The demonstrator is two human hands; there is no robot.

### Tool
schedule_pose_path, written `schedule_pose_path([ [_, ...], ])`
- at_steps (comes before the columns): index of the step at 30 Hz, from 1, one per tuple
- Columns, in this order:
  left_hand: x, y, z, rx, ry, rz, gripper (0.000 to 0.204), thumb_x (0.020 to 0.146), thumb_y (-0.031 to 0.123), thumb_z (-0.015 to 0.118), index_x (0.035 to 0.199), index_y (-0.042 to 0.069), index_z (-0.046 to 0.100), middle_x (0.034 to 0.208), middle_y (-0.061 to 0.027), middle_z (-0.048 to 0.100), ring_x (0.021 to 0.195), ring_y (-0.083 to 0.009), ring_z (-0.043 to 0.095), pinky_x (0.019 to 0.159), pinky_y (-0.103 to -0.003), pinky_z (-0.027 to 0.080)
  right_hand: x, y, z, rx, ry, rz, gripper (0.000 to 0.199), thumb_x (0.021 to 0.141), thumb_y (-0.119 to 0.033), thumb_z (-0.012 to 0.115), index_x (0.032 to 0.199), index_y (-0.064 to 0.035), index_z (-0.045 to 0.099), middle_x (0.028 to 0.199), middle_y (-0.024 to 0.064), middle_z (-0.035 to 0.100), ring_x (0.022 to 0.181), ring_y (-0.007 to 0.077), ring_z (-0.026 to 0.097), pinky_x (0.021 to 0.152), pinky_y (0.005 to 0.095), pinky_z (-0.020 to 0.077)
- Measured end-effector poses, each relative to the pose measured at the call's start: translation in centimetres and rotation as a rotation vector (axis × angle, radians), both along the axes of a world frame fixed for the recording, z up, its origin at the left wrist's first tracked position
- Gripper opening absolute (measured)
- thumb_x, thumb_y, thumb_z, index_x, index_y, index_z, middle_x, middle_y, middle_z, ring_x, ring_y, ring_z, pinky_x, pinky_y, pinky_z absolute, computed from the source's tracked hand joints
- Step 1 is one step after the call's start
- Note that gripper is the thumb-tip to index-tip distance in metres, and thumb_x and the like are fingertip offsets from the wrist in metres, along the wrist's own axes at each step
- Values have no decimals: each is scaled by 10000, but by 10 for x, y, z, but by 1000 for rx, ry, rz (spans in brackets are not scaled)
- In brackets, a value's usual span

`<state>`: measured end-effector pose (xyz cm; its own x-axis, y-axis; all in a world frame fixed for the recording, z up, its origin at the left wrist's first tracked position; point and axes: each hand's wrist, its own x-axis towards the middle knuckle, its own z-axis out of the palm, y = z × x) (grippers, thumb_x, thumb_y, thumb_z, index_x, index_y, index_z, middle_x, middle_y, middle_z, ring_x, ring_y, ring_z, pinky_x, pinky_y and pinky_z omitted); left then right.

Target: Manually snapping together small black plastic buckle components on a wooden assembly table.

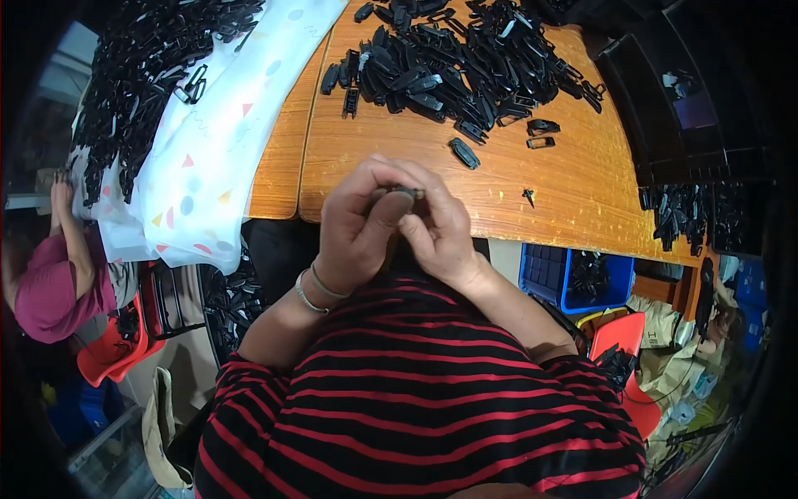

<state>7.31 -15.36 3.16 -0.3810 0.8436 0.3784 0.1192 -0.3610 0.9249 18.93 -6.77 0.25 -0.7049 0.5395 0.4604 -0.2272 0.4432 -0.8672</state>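
Observation:
In front of my chest, just over the table's near edge, my left hand point(359, 218) and my right hand point(447, 231) meet with fingers curled together. Both are closed around something small, and only a dark sliver shows between the thumbs and fingertips; its kind is hidden. Beyond them on the wooden table point(349, 166) lies a single black oval plastic part point(464, 153). Two black frame-like pieces, one point(543, 126) behind the other point(540, 143), rest to its right. A tiny black piece point(529, 197) sits nearer the edge.
A large heap of black plastic parts point(449, 71) covers the far table. More parts point(150, 75) lie left beside a patterned white plastic sheet point(204, 158). A blue crate point(615, 287) and red chair point(619, 337) stand right. Another person's arm point(71, 216) reaches in at far left.

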Motion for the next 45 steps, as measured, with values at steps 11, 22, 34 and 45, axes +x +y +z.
schedule_pose_path([
  [11, -23, -59, -5, -380, -180, 245, 119, 958, 85, 539, 919, -17, 585, 774, -45, 573, 725, -109, 543, 678, -239, 437, -16, -17, 11, -190, -327, 248, 438, 814, -10, 692, 1234, -28, 571, 909, 99, 642, 802, 182, 643, 697, 312, 505],
  [22, -61, -94, -2, -629, 332, 370, 152, 843, 59, 654, 976, -13, 659, 843, -126, 650, 777, -219, 641, 717, -296, 495, 20, 85, 6, 523, -604, -463, 301, 772, -103, 752, 1042, -30, 641, 919, 135, 582, 740, 308, 647, 629, 393, 520],
  [34, 1, 81, -44, -264, -48, -112, 272, 890, 58, 631, 1143, -38, 602, 861, -76, 630, 767, -129, 627, 699, -242, 495, 29, 85, 8, 294, -376, -359, 199, 807, -53, 714, 965, -7, 602, 874, 122, 574, 744, 255, 627, 593, 356, 492],
  [45, 10, 75, -49, -372, -399, -219, 255, 912, 68, 622, 1145, -34, 600, 879, -27, 649, 736, -53, 590, 672, -192, 482, 41, 69, 0, -398, -156, -209, 129, 908, -39, 627, 1010, 28, 666, 864, 82, 649, 645, 114, 614, 585, 217, 508],
])
